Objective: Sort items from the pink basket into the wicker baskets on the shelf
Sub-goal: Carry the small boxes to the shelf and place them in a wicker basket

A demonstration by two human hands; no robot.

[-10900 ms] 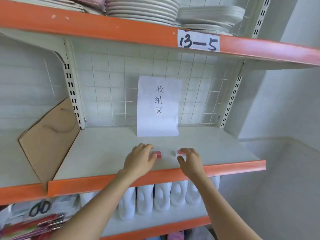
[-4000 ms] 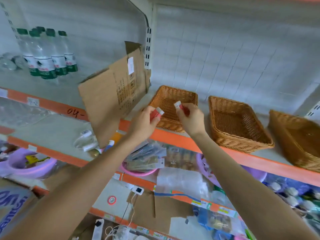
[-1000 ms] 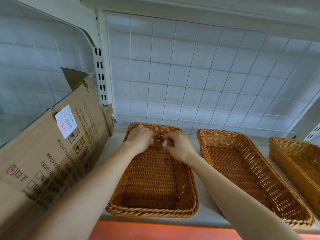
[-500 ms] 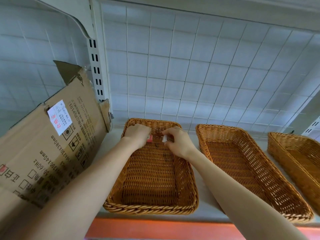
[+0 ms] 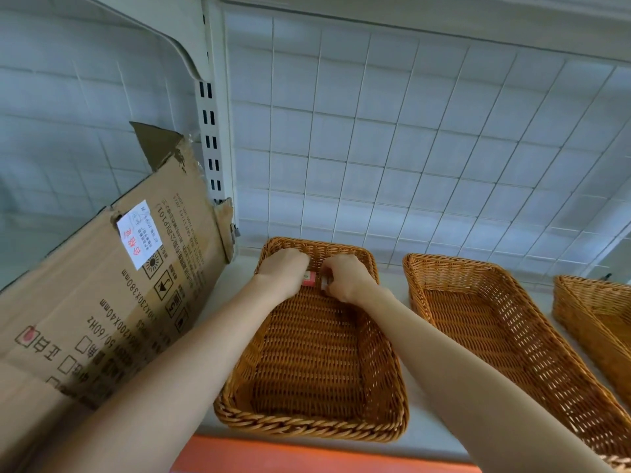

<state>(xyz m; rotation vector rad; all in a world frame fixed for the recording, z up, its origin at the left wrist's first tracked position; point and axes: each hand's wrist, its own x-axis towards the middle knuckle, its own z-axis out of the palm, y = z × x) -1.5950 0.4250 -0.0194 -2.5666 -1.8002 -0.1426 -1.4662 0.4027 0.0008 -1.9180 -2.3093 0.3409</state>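
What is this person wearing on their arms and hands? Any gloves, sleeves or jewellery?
Nothing that shows. The left arm and right arm are bare as far as the frame edge, with no sleeves in view. The left hand and right hand have no gloves, and no watch, bracelet or ring can be seen on the visible parts.

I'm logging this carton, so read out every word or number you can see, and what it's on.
"230X380mm": cardboard carton, printed upside down.
"200X40mm": same carton.
"50/60Hz": same carton.
"P101": same carton.
White sticker on the carton: red characters and small print, too blurred to read.
Other carton print: too blurred.
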